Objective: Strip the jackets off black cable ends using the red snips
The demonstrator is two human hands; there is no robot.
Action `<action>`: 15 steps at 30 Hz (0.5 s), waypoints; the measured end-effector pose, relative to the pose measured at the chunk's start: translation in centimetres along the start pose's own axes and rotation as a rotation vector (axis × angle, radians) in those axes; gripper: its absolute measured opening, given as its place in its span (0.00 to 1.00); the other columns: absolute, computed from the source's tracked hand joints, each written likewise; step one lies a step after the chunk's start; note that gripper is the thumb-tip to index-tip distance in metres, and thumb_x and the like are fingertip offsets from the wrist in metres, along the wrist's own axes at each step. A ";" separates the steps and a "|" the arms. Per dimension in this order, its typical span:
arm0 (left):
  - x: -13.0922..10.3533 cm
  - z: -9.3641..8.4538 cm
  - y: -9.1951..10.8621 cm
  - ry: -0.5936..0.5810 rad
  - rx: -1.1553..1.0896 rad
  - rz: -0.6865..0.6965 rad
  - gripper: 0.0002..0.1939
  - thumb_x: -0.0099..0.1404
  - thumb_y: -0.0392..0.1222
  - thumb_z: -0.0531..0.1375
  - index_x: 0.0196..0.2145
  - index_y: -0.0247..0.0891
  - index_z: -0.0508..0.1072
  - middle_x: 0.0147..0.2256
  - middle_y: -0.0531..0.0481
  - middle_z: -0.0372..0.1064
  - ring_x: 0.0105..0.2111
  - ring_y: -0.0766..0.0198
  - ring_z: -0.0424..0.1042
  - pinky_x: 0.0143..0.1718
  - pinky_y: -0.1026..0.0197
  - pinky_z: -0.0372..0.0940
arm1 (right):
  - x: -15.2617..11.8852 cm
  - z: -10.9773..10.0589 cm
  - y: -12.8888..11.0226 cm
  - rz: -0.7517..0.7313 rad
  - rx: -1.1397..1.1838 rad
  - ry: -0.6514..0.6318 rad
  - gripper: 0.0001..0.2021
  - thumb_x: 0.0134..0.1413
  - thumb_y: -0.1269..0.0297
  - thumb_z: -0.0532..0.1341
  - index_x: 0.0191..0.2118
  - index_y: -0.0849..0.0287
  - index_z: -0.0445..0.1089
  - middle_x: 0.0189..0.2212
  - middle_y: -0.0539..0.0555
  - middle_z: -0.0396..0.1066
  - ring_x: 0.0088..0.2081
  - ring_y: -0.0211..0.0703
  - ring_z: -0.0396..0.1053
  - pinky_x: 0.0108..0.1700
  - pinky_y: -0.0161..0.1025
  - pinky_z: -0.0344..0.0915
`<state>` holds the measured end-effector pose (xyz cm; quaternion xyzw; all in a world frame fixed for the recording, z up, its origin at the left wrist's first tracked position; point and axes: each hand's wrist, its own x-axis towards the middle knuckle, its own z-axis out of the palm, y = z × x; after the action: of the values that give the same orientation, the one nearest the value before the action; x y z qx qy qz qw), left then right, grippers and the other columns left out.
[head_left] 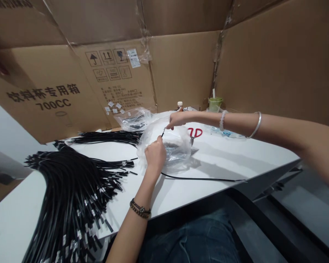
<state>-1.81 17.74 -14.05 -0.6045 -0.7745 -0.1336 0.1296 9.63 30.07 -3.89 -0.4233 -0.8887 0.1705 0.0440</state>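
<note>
My left hand (155, 153) is closed around a black cable (197, 178), whose short end sticks up out of the fist. The rest of this cable runs to the right along the table, towards its front edge. At the upper tip of the cable, my right hand (178, 119) pinches something small and thin, too fine to make out. Both hands are over a clear plastic bag (178, 155) with small shiny pieces inside. Just right of the bag are red-handled scissors (195, 132), partly hidden.
A large bundle of black cables (68, 182) hangs over the table's left front edge. Behind it lie more black cables (109, 137) and another plastic bag (135, 118). A green cup (215, 104) and a small bottle (180, 106) stand before the cardboard wall (181, 69).
</note>
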 end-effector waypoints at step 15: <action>-0.1 0.3 -0.1 0.037 -0.066 -0.014 0.17 0.71 0.45 0.56 0.54 0.36 0.68 0.39 0.48 0.73 0.36 0.61 0.75 0.40 0.52 0.72 | -1.2 1.7 0.1 -0.107 0.004 -0.065 0.15 0.62 0.61 0.61 0.24 0.59 0.71 0.25 0.55 0.68 0.28 0.41 0.62 0.31 0.39 0.55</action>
<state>-1.85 17.75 -14.34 -0.6005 -0.7713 -0.1713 0.1229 10.09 28.72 -5.44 -0.3694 -0.9106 0.1836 0.0249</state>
